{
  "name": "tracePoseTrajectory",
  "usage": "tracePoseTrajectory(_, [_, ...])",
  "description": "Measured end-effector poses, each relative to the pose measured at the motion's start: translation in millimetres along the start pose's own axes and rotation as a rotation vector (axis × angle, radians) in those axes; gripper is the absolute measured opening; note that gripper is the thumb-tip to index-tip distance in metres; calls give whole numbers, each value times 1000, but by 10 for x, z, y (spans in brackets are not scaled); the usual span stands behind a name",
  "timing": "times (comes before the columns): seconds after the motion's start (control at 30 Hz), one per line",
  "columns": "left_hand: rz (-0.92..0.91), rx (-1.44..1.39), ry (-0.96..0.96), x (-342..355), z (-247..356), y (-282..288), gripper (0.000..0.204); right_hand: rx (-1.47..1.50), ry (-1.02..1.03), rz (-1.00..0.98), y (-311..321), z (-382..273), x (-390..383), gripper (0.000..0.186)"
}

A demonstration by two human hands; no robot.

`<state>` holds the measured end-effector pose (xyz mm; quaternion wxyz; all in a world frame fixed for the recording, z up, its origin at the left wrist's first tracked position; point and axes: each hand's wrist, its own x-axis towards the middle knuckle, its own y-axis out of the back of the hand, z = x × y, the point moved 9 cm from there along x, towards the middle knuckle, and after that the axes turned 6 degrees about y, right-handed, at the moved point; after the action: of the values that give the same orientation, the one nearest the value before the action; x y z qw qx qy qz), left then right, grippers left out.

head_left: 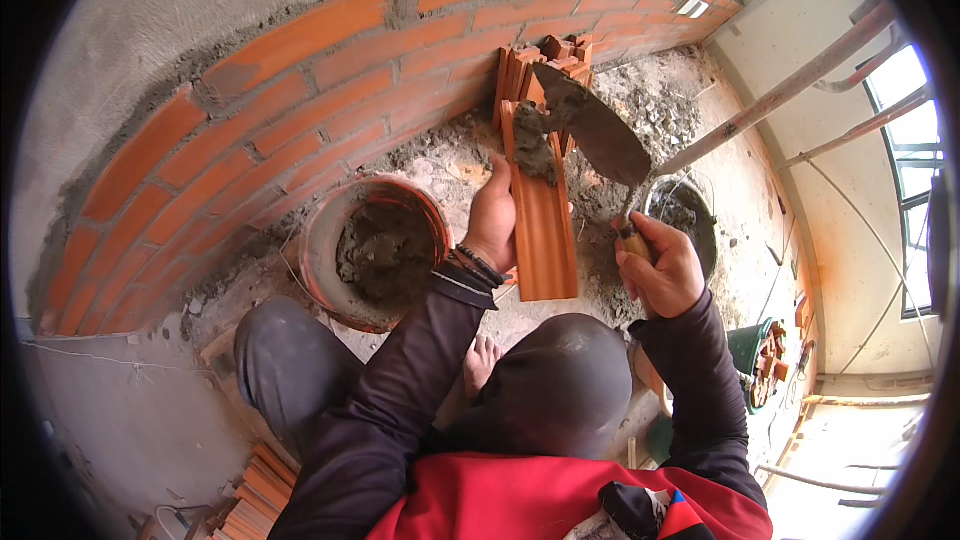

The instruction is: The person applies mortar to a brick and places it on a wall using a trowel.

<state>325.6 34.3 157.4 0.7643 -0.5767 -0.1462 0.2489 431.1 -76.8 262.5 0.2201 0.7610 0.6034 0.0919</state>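
My left hand [491, 212] holds an orange hollow clay brick [543, 240] by its left side, its long grooved face turned up. Grey mortar [535, 143] lies on the brick's far end. In my right hand [660, 262] is the wooden handle of a trowel [604, 132]. Its mortar-smeared blade slants up and left over the brick's far end. To the left of my left hand stands a bucket [310, 240] with wet mortar [385, 250] inside. A second, dark bucket [707, 230] is partly hidden behind my right hand.
A curved-looking brick wall [300, 100] runs along the far left side, mortar on its top course. More bricks [510, 85] stand at its foot. Poles [790, 90] slant in from the right. A green bucket of brick pieces [748, 360] stands at right; stacked bricks [262, 485] lie lower left.
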Motion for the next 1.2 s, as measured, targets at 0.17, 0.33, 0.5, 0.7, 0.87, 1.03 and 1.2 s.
tracePoseTrajectory(0.17, [65,77,39,-90,238,-34,65,10,125,26,-52,13,82,38])
tracePoseTrajectory(0.33, [-134,-10,95,-211,385,-308,64,-275,357,92,-129,-129,175,32])
tracePoseTrajectory(0.5, [-30,7,140,-293,387,-442,65,-281,639,254,-225,137,278,25])
tracePoseTrajectory(0.7, [-4,-36,237,-370,304,-515,68,-245,682,346,-222,301,278,18])
tracePoseTrajectory(0.87, [29,-87,213,-376,288,-574,70,-350,720,358,-201,359,224,20])
tracePoseTrajectory(1.03, [-49,11,180,-312,336,-499,72,-329,658,334,39,574,12,18])
tracePoseTrajectory(1.2, [31,76,20,-260,506,-496,67,-332,627,322,138,219,-122,27])
